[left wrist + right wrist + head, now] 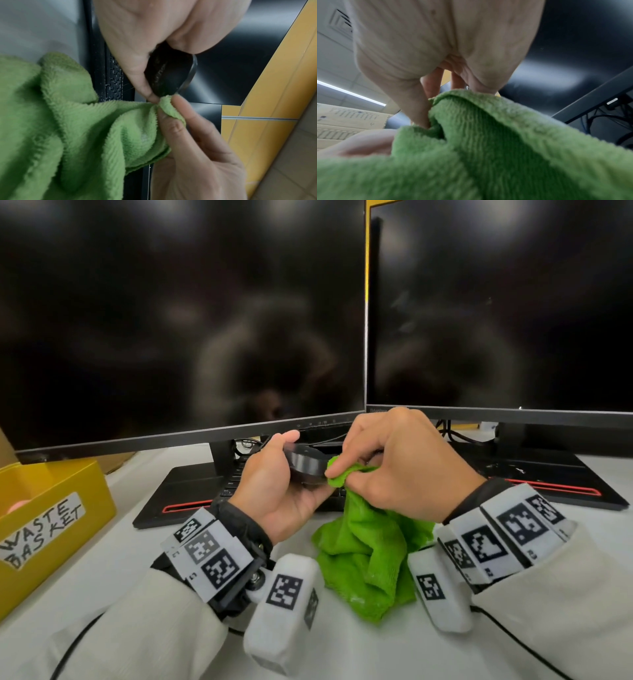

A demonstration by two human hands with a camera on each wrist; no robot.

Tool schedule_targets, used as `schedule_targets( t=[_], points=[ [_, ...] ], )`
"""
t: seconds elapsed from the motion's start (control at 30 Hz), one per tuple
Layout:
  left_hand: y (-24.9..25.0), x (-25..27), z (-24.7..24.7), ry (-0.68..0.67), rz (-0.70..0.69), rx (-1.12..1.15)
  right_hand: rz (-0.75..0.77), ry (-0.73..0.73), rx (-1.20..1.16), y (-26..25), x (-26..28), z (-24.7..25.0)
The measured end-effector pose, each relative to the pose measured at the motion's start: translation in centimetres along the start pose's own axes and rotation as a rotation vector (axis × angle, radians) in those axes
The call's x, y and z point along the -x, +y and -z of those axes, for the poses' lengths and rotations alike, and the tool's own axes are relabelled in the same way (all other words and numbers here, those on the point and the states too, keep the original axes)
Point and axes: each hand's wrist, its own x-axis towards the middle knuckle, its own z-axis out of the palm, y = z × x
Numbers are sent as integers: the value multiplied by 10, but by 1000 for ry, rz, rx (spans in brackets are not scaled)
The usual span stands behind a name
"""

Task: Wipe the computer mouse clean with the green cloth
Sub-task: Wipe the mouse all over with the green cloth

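Centre frame: left hand (274,487) grips computer mouse (306,469) clear of the desk, right hand (394,463) pinches green cloth (368,546) against its edge; advise steady hold, short firm strokes, rotating mouse.
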Motion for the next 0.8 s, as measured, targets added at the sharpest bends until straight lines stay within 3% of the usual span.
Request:
schedule_targets(
  t=[0.17,0.37,0.63,0.8],
  points=[
    [-1,-6,6,7,-15,-13,-7,-5,1,-3,-1,-6],
    [1,-10,9,-27,15,55,-72,105,-124,14,-1,7],
    [9,-12,18,-35,57,122,-165,460,-228,23,-4,12],
    [4,-11,12,28,15,34,-103,376,-269,11,-4,5]
  ],
)
